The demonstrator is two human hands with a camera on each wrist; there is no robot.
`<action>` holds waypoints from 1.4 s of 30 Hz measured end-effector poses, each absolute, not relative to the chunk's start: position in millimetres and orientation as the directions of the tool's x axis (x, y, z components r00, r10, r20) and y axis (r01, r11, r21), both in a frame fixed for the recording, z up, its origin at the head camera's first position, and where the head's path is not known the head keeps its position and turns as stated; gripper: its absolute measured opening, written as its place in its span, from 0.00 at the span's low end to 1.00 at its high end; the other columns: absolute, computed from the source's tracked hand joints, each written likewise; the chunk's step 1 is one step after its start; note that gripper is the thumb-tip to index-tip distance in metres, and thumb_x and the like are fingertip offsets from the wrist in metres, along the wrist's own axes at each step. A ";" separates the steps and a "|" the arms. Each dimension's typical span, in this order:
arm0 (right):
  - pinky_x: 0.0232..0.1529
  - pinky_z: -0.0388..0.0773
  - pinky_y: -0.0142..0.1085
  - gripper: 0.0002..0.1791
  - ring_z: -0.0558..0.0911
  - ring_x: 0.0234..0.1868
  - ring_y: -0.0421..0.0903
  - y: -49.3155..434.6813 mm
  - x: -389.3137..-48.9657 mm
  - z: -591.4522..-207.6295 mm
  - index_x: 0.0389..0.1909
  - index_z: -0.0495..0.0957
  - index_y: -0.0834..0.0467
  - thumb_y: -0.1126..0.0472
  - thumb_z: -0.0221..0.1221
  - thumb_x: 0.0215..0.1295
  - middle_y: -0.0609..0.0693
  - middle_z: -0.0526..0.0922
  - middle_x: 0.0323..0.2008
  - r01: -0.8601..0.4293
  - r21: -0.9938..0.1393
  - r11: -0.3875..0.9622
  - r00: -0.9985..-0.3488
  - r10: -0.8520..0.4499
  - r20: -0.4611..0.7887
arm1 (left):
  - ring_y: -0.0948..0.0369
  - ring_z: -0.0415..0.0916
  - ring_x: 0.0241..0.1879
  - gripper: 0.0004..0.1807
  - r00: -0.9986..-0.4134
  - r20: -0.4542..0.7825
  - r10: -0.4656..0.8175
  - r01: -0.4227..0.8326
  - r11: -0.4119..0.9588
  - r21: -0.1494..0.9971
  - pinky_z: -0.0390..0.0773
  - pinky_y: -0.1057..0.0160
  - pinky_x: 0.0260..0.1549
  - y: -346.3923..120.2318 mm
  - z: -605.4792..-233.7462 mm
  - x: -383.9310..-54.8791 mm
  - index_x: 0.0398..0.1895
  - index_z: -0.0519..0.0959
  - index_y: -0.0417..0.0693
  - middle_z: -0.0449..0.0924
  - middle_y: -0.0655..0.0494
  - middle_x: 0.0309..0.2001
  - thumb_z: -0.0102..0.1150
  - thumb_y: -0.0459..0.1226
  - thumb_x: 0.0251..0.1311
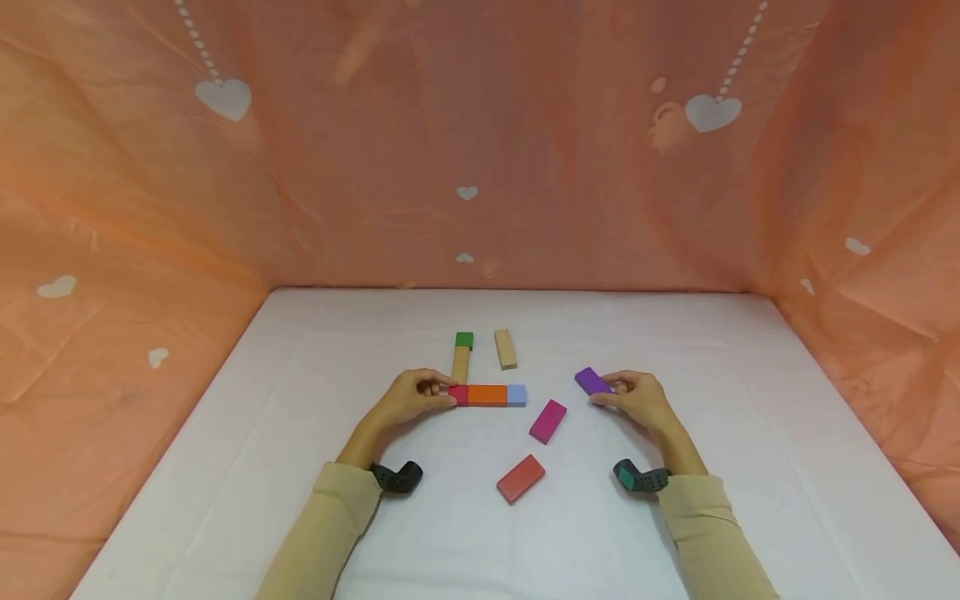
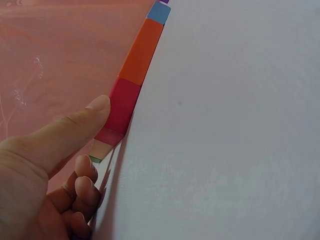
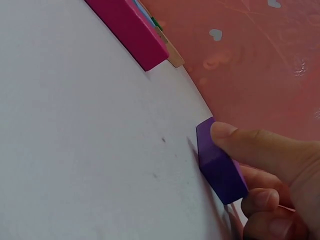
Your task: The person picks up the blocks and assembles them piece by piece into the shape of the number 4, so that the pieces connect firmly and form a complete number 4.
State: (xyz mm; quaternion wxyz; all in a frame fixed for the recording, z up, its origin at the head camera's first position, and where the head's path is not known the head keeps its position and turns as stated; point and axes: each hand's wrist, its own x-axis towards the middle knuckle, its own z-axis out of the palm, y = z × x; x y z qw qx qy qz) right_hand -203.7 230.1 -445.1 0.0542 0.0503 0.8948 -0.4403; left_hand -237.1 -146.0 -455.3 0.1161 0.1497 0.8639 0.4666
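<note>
My left hand [image 1: 408, 396] pinches the crimson block [image 2: 122, 107] between thumb and fingers. That block is the left end of a row on the table, followed by an orange block [image 1: 487, 396] and a light blue block [image 1: 517, 396]. Behind the crimson end, a plain wooden block [image 1: 460, 364] runs away from me, with a green block [image 1: 464, 340] at its far end. To the right of the row, my right hand [image 1: 637, 396] grips a purple block [image 3: 220, 162] by its near end. Whether the purple block touches the table I cannot tell.
A loose wooden block [image 1: 506, 350] lies behind the row. Between the row and my right hand is a magenta block [image 1: 547, 422]. Nearer to me lies a light red block [image 1: 521, 478]. Orange cloth [image 1: 510, 150] walls the white table [image 1: 360, 333] at the back and sides.
</note>
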 end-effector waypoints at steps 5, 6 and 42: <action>0.36 0.63 0.33 0.30 0.65 0.31 0.41 228.9 -204.1 -444.3 0.52 0.78 0.68 0.53 0.71 0.53 0.43 0.65 0.21 0.135 -0.783 0.607 -0.989 0.039 -0.141 | 0.61 0.66 0.32 0.16 -0.932 -0.057 0.359 0.149 0.521 0.841 0.66 0.72 0.30 -146.7 -454.9 -237.0 0.46 0.83 0.42 0.71 0.55 0.30 0.68 0.37 0.55; 0.36 0.63 0.33 0.30 0.65 0.31 0.41 228.9 -204.1 -444.3 0.52 0.78 0.68 0.53 0.71 0.53 0.43 0.65 0.21 0.135 -0.783 0.608 -0.989 0.040 -0.140 | 0.61 0.66 0.32 0.16 -0.932 -0.057 0.359 0.148 0.517 0.843 0.66 0.72 0.30 -146.7 -454.5 -236.8 0.46 0.83 0.42 0.71 0.55 0.30 0.68 0.37 0.54; 0.36 0.63 0.32 0.25 0.67 0.35 0.44 220.9 -212.4 -445.0 0.52 0.80 0.67 0.58 0.68 0.54 0.42 0.65 0.18 0.083 -0.790 0.608 -0.994 -0.001 -0.105 | 0.60 0.65 0.31 0.15 -0.929 -0.050 0.367 0.153 0.502 0.851 0.66 0.72 0.30 -144.8 -453.5 -235.2 0.46 0.83 0.41 0.71 0.56 0.29 0.68 0.36 0.54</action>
